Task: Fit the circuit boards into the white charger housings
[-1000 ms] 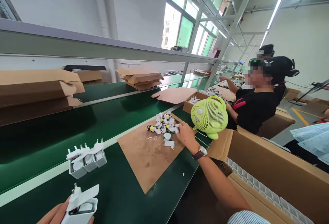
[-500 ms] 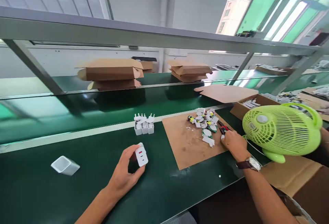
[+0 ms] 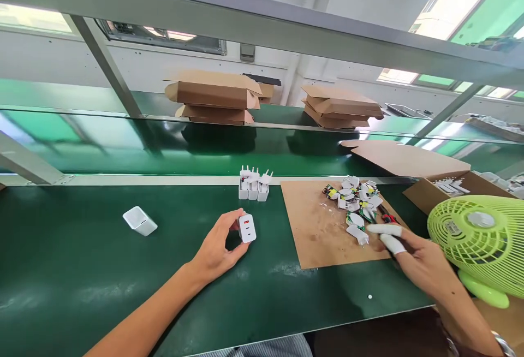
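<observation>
1. Fingers and thumb of the left hand (image 3: 216, 245) close on the sides of a white charger (image 3: 247, 228), at two o'clock from the palm; this side grip presumably leaves the ported end uncovered.
2. White covers (image 3: 385, 230) sleeve the thumb and forefinger of the right hand (image 3: 421, 261), their tips nearly together; I cannot tell whether anything is pinched beneath.
3. Three open housings (image 3: 254, 189) stand together at twelve o'clock from the charger, probably upright so their contents stay inside. A smooth, round-edged case (image 3: 140, 221) lies at nine o'clock.
4. Brown sheet (image 3: 315, 237), matte and stained, at three o'clock, seemingly shields the glossy, scuffed green counter (image 3: 123, 291) from the jagged circuit-board heap (image 3: 356, 204).
5. Lime fan (image 3: 478, 237), slatted plastic, sits at two o'clock from the right hand.
</observation>
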Available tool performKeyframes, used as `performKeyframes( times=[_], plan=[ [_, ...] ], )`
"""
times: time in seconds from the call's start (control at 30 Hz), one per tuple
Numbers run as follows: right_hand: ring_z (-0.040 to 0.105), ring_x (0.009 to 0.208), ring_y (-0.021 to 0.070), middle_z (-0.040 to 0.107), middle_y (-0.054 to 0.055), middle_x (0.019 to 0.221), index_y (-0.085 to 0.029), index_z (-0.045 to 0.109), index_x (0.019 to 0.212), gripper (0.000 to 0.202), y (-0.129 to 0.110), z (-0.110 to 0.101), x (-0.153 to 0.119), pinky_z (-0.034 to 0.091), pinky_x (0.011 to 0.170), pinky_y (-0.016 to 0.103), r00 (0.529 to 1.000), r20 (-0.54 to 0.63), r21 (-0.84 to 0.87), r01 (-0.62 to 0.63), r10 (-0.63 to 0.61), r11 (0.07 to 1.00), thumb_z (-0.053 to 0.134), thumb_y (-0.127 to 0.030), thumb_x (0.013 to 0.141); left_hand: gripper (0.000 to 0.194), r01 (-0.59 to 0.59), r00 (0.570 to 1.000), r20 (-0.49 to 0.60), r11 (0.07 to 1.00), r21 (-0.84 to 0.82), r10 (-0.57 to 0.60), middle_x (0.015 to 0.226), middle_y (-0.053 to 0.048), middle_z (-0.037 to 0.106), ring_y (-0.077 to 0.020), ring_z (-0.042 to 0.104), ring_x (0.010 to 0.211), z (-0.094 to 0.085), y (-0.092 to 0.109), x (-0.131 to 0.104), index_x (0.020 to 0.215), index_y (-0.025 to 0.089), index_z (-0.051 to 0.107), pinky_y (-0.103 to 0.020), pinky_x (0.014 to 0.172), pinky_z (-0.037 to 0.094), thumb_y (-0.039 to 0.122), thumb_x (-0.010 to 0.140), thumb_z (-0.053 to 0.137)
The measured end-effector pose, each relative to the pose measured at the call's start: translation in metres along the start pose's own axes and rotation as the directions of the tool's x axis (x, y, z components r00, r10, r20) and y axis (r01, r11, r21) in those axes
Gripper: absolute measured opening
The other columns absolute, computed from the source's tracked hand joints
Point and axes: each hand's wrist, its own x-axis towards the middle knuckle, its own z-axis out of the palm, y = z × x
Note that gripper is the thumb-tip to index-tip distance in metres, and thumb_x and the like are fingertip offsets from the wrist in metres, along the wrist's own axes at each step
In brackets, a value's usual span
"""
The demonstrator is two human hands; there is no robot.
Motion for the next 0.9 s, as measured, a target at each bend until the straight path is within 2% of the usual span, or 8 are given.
performKeyframes(
  times=[0.1, 0.13, 0.23, 0.37, 0.5, 0.6, 0.73, 0.9],
  plan=[
    [0.072, 0.077, 0.0215, 0.077, 0.006, 0.09, -0.027, 0.072, 0.123, 0.036, -0.054, 0.037, 0.011, 0.063, 0.069, 0.033, 0.96, 0.204, 0.266, 0.133, -0.191, 0.955, 0.057, -0.034, 0.091, 0.06, -0.021, 0.999, -0.036, 0.999, 0.029, 0.022, 0.122, -0.011, 0.069, -0.0179, 0.07, 0.087, -0.001, -0.001, 0.002, 0.148, 0.024, 0.042, -0.035, 0.082, 0.063, 0.021, 0.094, 0.066],
    [0.072, 0.079, 0.0206, 0.077, 0.005, 0.094, -0.027, 0.07, 0.127, 0.039, -0.069, 0.053, 0.016, 0.063, 0.071, 0.033, 0.94, 0.221, 0.338, 0.178, -0.262, 0.924, 0.058, -0.031, 0.09, 0.059, -0.021, 0.999, -0.041, 0.999, 0.038, 0.023, 0.122, -0.011, 0.069, -0.0176, 0.07, 0.087, -0.001, -0.002, 0.002, 0.148, 0.024, 0.042, -0.035, 0.082, 0.063, 0.021, 0.094, 0.066],
    [0.071, 0.084, 0.0195, 0.075, 0.004, 0.098, -0.028, 0.071, 0.124, 0.035, -0.104, 0.097, 0.033, 0.063, 0.08, 0.034, 0.917, 0.139, 0.369, 0.304, -0.375, 0.879, 0.062, -0.029, 0.09, 0.059, -0.021, 0.998, -0.051, 0.998, 0.061, 0.024, 0.122, -0.011, 0.069, -0.0173, 0.07, 0.086, -0.004, -0.005, 0.003, 0.148, 0.024, 0.042, -0.035, 0.082, 0.063, 0.021, 0.094, 0.066],
    [0.066, 0.073, 0.0174, 0.072, 0.003, 0.084, -0.024, 0.075, 0.103, 0.023, -0.13, 0.131, 0.058, 0.058, 0.069, 0.03, 0.888, 0.164, 0.402, 0.338, -0.43, 0.851, 0.054, -0.034, 0.1, 0.06, -0.043, 0.996, -0.079, 0.995, 0.093, 0.051, 0.121, -0.012, 0.069, -0.018, 0.07, 0.088, -0.007, -0.01, 0.007, 0.149, 0.023, 0.041, -0.035, 0.081, 0.063, 0.021, 0.095, 0.066],
    [0.064, 0.073, 0.0167, 0.068, 0.001, 0.083, -0.023, 0.071, 0.085, 0.031, -0.135, 0.15, 0.071, 0.055, 0.07, 0.029, 0.843, 0.265, 0.377, 0.356, -0.468, 0.855, 0.047, -0.032, 0.104, 0.059, -0.025, 0.993, -0.116, 0.992, 0.122, 0.039, 0.12, -0.012, 0.069, -0.0183, 0.07, 0.088, -0.009, -0.014, 0.009, 0.148, 0.023, 0.043, -0.035, 0.08, 0.063, 0.022, 0.095, 0.067],
    [0.064, 0.075, 0.0167, 0.067, 0.002, 0.088, -0.023, 0.071, 0.093, 0.025, -0.127, 0.166, 0.069, 0.056, 0.073, 0.031, 0.842, 0.31, 0.343, 0.335, -0.442, 0.878, 0.049, -0.029, 0.103, 0.06, -0.019, 0.993, -0.116, 0.992, 0.124, 0.034, 0.12, -0.012, 0.069, -0.0179, 0.069, 0.088, -0.009, -0.015, 0.009, 0.149, 0.022, 0.043, -0.034, 0.08, 0.063, 0.021, 0.094, 0.068],
    [0.069, 0.085, 0.0175, 0.069, 0.006, 0.104, -0.022, 0.071, 0.106, 0.017, -0.112, 0.184, 0.062, 0.061, 0.082, 0.034, 0.845, 0.307, 0.415, 0.295, -0.438, 0.86, 0.057, -0.027, 0.098, 0.06, -0.003, 0.994, -0.106, 0.992, 0.128, 0.017, 0.119, -0.011, 0.07, -0.0179, 0.07, 0.087, -0.01, -0.014, 0.01, 0.148, 0.023, 0.044, -0.033, 0.079, 0.063, 0.02, 0.093, 0.068],
    [0.074, 0.091, 0.0192, 0.075, 0.005, 0.104, -0.024, 0.073, 0.103, 0.013, -0.112, 0.181, 0.053, 0.064, 0.084, 0.034, 0.924, 0.18, 0.604, 0.166, -0.337, 0.779, 0.064, -0.032, 0.097, 0.063, -0.007, 0.996, -0.089, 0.991, 0.133, 0.019, 0.116, -0.01, 0.072, -0.0192, 0.071, 0.087, -0.011, -0.011, 0.011, 0.15, 0.024, 0.042, -0.034, 0.078, 0.063, 0.019, 0.093, 0.068]
  ],
)
